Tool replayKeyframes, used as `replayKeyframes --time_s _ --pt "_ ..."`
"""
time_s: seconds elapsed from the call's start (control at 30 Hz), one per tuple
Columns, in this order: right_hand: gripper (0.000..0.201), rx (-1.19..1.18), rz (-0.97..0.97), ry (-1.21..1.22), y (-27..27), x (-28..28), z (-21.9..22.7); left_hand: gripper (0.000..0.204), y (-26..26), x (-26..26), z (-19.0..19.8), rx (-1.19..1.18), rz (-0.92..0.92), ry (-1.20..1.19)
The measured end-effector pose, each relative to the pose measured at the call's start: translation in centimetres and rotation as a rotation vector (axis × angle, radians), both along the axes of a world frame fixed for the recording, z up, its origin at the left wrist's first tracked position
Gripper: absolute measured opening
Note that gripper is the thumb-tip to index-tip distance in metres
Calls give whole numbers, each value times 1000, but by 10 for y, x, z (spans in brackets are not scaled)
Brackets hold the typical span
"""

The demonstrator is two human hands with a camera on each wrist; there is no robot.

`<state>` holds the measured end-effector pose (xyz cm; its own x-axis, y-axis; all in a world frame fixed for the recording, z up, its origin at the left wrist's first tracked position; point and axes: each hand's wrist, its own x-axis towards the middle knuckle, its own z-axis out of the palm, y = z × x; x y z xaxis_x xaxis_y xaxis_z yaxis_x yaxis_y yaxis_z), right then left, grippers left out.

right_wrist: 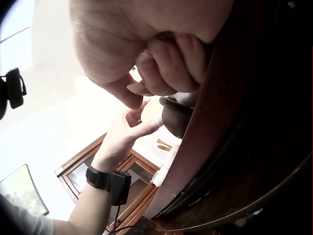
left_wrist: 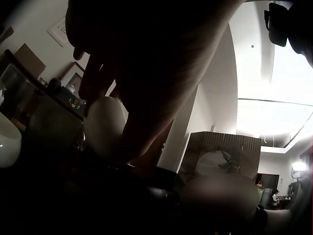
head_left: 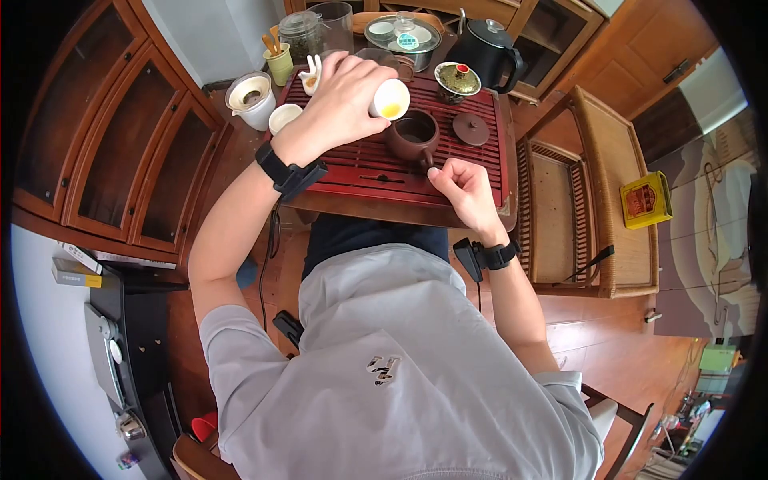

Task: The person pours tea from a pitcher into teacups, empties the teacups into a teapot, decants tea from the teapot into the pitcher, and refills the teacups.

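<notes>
Left hand [head_left: 344, 90] pinches a small white cup [head_left: 390, 99], tipped, with yellow liquid inside, beside the brown teapot [head_left: 412, 136] over the red tray [head_left: 350, 179]; the right hand [head_left: 468, 194] is curled in near the pot, holding nothing visible. Likely light, stiff, breakable and slick when wet, the cup suits a gentle grip on opposite sides.

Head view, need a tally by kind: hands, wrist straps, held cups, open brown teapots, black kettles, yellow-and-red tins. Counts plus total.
Hands: 2 (left hand, right hand)
Black wrist straps: 2
Held white cup: 1
Open brown teapot: 1
Black kettle: 1
Yellow-and-red tin: 1
Total: 8
</notes>
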<state>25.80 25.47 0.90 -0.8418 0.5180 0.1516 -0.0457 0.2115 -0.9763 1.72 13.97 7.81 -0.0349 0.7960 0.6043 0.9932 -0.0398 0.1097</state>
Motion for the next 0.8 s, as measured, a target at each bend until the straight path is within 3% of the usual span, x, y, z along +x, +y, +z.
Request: replayKeyframes --time_s 0.17,0.23,0.33,0.47,0.7,0.8 --pt "36 -32 10 -46 0 1 2 64 9 16 7 6 -93 190" --pt "37 -21 4 26 1 -1 -4 55 10 23 11 -4 -90 247" --pt "38 -13 -10 33 1 -1 -6 40 10 39 17 -6 4 609" --pt "37 -8 -11 30 1 -1 -5 43 13 44 8 45 -16 739" --pt "37 -6 -13 39 1 -1 -6 45 10 39 7 55 -42 670" --pt "37 -10 -11 31 1 -1 -4 59 8 27 8 54 -69 301"
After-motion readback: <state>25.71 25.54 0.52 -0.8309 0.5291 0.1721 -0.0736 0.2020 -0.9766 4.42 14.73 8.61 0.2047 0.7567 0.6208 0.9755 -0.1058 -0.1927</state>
